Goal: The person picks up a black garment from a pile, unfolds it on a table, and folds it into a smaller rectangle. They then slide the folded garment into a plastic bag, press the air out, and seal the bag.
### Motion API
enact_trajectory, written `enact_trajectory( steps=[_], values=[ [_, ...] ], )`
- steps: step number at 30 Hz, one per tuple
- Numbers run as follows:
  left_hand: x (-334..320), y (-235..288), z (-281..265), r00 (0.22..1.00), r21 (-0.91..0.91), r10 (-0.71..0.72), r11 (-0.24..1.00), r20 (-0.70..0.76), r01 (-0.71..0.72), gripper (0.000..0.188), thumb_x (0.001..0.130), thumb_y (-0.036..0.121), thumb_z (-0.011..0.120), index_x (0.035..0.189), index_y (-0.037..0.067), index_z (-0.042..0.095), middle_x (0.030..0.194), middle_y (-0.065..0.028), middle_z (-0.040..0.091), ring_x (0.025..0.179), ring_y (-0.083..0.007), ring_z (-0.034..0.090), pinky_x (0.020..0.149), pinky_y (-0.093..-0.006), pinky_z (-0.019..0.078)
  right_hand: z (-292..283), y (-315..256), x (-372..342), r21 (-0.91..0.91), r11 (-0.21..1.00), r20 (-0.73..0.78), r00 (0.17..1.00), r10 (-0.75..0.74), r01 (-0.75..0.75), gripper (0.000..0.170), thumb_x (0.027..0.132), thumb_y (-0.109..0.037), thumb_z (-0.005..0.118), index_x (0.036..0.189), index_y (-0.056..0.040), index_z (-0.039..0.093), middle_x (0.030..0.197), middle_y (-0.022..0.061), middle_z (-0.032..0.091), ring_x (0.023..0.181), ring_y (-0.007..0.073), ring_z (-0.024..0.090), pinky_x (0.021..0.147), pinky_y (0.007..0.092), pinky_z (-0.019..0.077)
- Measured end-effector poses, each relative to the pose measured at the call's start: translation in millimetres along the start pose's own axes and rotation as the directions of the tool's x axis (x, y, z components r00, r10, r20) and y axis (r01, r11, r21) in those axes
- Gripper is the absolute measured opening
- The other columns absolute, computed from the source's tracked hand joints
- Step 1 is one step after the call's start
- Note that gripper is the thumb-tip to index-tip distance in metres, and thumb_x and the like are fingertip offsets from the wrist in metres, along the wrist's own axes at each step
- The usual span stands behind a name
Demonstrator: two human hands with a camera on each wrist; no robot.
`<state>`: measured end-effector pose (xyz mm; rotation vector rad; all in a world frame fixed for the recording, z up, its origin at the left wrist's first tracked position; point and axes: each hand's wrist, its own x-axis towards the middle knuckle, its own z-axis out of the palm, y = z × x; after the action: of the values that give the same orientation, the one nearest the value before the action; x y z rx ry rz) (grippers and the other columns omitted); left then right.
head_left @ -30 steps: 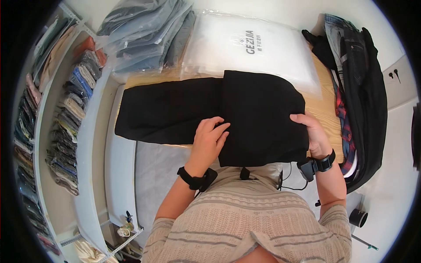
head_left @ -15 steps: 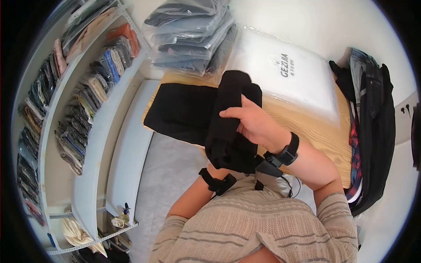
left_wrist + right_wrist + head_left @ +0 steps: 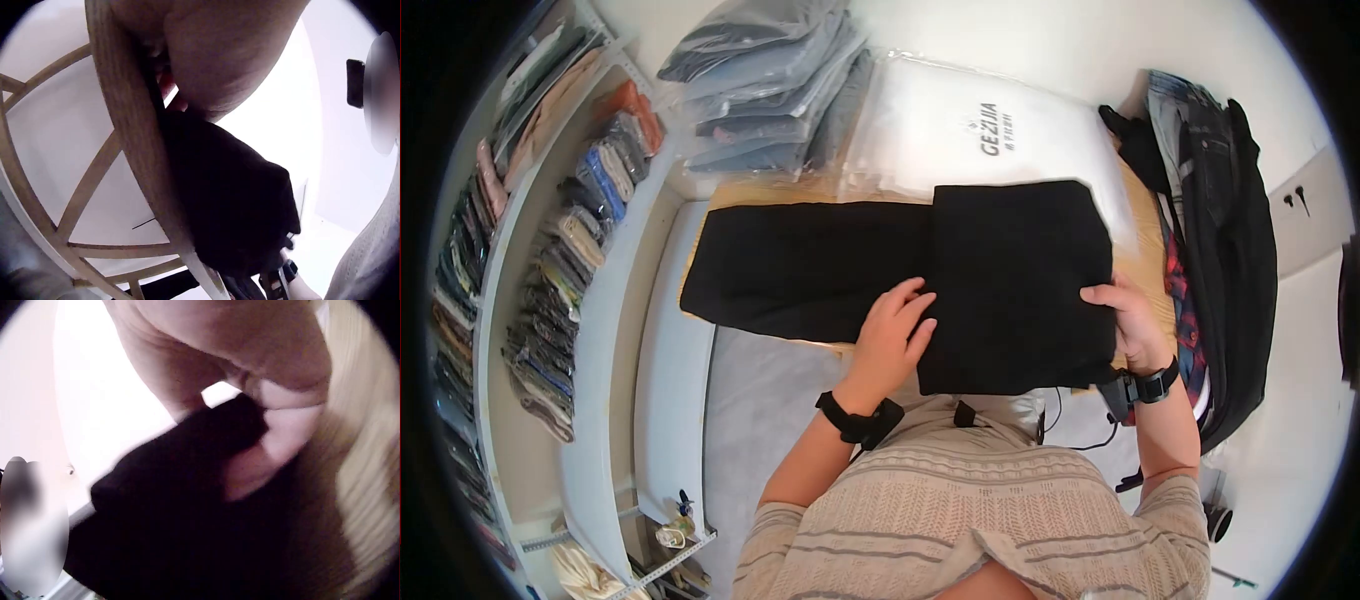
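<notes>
Shifted rightward, the right grip pinches the smooth, folded black cloth, the left grip resting loosely.

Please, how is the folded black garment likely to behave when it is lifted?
The black garment is probably floppy: it lies folded over itself. Its far end may droop, since it lies beyond the left hand. The opposite edge should slip little, gripped by the right hand.
</notes>
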<state>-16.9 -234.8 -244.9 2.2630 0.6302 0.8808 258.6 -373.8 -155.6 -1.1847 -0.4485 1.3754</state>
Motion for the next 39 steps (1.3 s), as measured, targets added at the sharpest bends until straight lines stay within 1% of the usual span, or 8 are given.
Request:
enact_trajectory(
  steps=[4,6,9,15,21,25,30,39],
  values=[
    [2,-1,6,0.999,0.083,-0.014,0.996,-0.038,0.017,0.032,0.088,0.009,0.056,0.12,0.002,0.057,0.127,-0.014,0.053,0.112,-0.0333,0.053,0.096,-0.0401,0.0429,-60,26,-20,-0.304,0.938,-0.312,0.947,0.068,-0.168,0.061,0.081,0.002,0.059,0.138,-0.0015,0.039,0.113,0.0169,0.06,0.091,0.0203,0.064,0.079,0.0303,0.0534],
    [2,-3,6,1.0,0.076,-0.012,0.997,-0.003,0.012,0.034,0.09,0.006,0.053,0.123,0.002,0.054,0.127,-0.0149,0.053,0.114,-0.034,0.052,0.099,-0.0409,0.041,-55,43,-29,-0.669,0.743,-0.391,0.853,-0.347,-0.005,0.067,0.081,0.0,0.062,0.142,-0.006,0.035,0.115,0.0162,0.057,0.097,0.0211,0.061,0.083,0.0324,0.0498],
    [0,-5,8,1.0,0.101,-0.02,0.995,0.003,0.02,0.04,0.088,-0.001,0.048,0.128,0.002,0.05,0.121,-0.0163,0.057,0.113,-0.0329,0.053,0.098,-0.0412,0.0415,13,33,-41,-0.951,0.16,0.115,0.784,-0.61,0.264,0.056,0.077,-0.003,0.066,0.13,-0.0056,0.049,0.117,0.0173,0.055,0.113,0.0335,0.051,0.096,0.04,0.042],
    [0,-3,8,0.996,0.051,-0.089,0.995,-0.012,0.09,0.041,0.09,0.002,0.049,0.131,0.001,0.047,0.118,-0.0163,0.059,0.107,-0.0298,0.058,0.095,-0.0383,0.0437,81,27,40,-0.881,0.077,0.456,0.881,-0.125,0.467,0.044,0.087,-0.024,0.061,0.126,-0.0077,0.052,0.101,0.0189,0.063,0.101,0.0359,0.06,0.086,0.0424,0.0482],
    [-3,-2,7,0.999,0.093,-0.053,0.994,0.003,0.052,0.043,0.091,0.006,0.054,0.133,0.001,0.045,0.116,-0.017,0.059,0.106,-0.0303,0.058,0.093,-0.0388,0.0438,110,40,94,-0.949,-0.097,0.287,0.949,0.133,0.301,0.047,0.095,-0.046,0.048,0.117,-0.0051,0.055,0.094,0.0208,0.067,0.093,0.0346,0.065,0.077,0.0422,0.0509],
    [-1,-4,9,0.997,0.041,-0.077,0.996,-0.011,0.078,0.049,0.09,0.007,0.055,0.137,0.0,0.041,0.118,-0.0171,0.059,0.107,-0.0292,0.058,0.094,-0.0383,0.0432,112,38,107,-0.984,-0.059,0.157,0.977,0.146,0.167,0.05,0.094,-0.049,0.047,0.107,-0.002,0.058,0.083,0.0195,0.067,0.081,0.0312,0.068,0.068,0.0385,0.0526],
    [-1,-2,9,0.998,0.049,-0.055,0.997,-0.003,0.055,0.053,0.09,0.007,0.055,0.139,0.001,0.037,0.12,-0.0168,0.058,0.107,-0.0285,0.058,0.095,-0.0379,0.0433,82,34,93,-0.894,0.38,0.236,0.971,-0.046,0.236,0.018,0.081,-0.015,0.063,0.076,-0.0011,0.053,0.063,0.0124,0.062,0.055,0.0197,0.065,0.051,0.0306,0.0498],
    [-2,-1,11,0.997,0.087,-0.071,0.994,0.0,0.071,0.053,0.088,0.005,0.057,0.138,0.001,0.04,0.12,-0.0157,0.058,0.106,-0.0273,0.058,0.095,-0.0374,0.0435,-57,-57,-31,-0.77,0.547,0.158,0.929,-0.336,0.328,0.019,0.08,0.001,0.06,0.08,-0.0087,0.043,0.078,-0.0068,0.036,0.073,0.0021,0.035,0.063,0.0203,0.0314]
  ],
)
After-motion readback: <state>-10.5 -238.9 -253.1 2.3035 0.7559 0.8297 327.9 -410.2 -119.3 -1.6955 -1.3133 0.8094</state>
